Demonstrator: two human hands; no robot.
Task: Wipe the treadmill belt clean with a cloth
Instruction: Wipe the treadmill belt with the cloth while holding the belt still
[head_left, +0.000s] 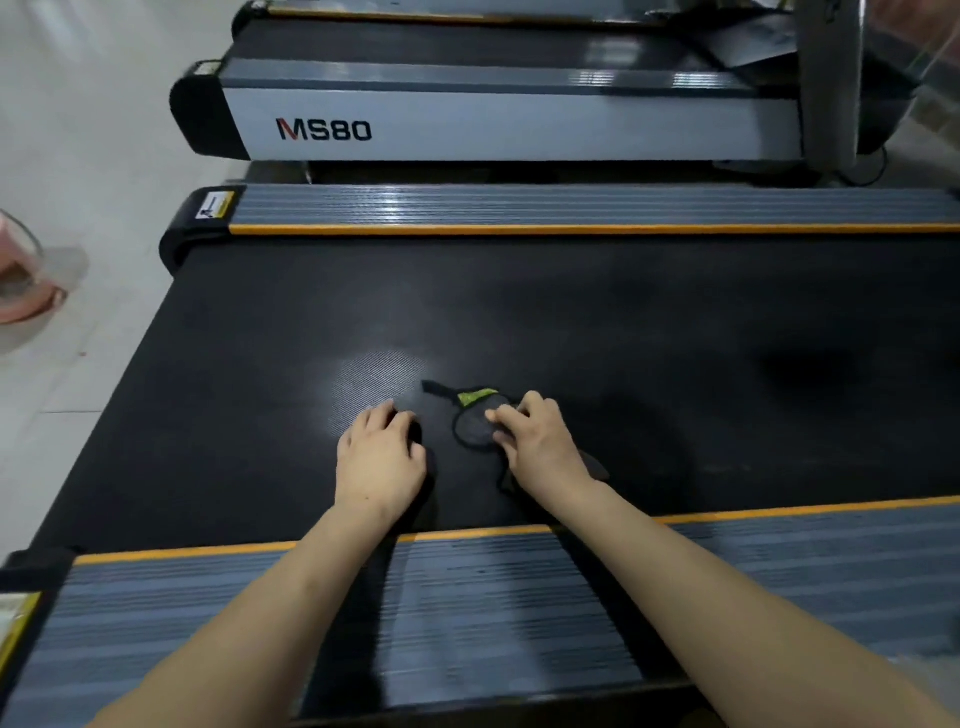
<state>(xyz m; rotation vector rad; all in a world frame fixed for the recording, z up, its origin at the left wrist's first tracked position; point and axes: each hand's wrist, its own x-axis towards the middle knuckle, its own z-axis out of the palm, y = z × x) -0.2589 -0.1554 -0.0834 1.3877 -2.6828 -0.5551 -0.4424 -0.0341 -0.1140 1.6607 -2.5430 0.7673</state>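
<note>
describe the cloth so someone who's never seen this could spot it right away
Start at the wide black treadmill belt between its two orange-edged side rails. Near its middle, under the right hand, lies the cloth: dark like the belt, but marked by a bright yellow-green patch.

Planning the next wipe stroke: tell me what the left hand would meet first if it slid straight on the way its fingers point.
The left hand points across the belt. The way looks free until the far orange-edged side rail, judging from one view. The cloth lies to its right, off that line.
</note>
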